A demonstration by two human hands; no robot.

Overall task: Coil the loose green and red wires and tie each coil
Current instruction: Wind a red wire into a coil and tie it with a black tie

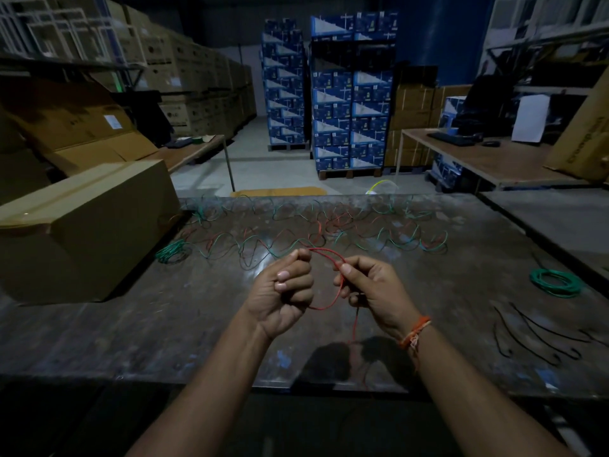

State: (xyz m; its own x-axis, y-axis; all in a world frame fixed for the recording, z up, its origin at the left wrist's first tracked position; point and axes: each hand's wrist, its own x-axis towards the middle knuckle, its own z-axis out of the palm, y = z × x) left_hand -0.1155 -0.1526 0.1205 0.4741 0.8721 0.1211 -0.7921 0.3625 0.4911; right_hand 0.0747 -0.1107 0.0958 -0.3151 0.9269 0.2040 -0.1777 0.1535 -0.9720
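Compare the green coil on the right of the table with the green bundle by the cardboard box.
The green coil on the right is a neat, round, open ring; the green bundle is smaller, looser and flattened. The coil lies alone on bare table; the bundle lies close to the cardboard box and trails into the loose wires. Both are green wire lying flat, untouched by either hand.

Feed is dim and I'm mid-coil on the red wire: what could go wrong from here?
1. The red wire runs back into the loose green and red wires tangled on the table; pulling may snag or drag them.
2. Only one loose loop spans the left hand and right hand; it could spring open.
3. The tail hangs over the table edge and may catch.
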